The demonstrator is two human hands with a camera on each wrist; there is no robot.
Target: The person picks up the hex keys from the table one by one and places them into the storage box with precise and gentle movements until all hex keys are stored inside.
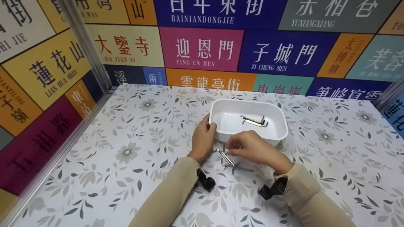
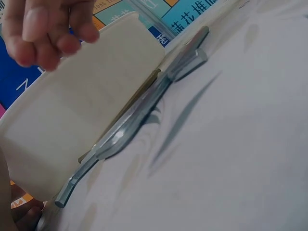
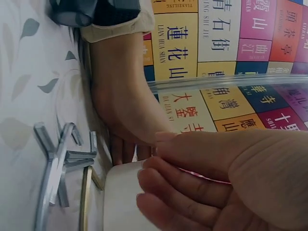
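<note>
My left hand holds the left end of a white plastic tub, thumb and fingers at its corner. Inside the tub lie a few brass-coloured hex keys. Just in front of it, several silver L-shaped hex keys lie in a crossed pile on the table, with a brass-coloured one against the tub's side. Above that pile hovers my right hand, its fingers loosely bent. In the right wrist view nothing shows between its thumb and fingertips.
A white cloth with grey leaves and flowers covers the table. Panels with coloured street-name signs rise behind it and at the left. Both wrists carry black cameras over beige sleeves.
</note>
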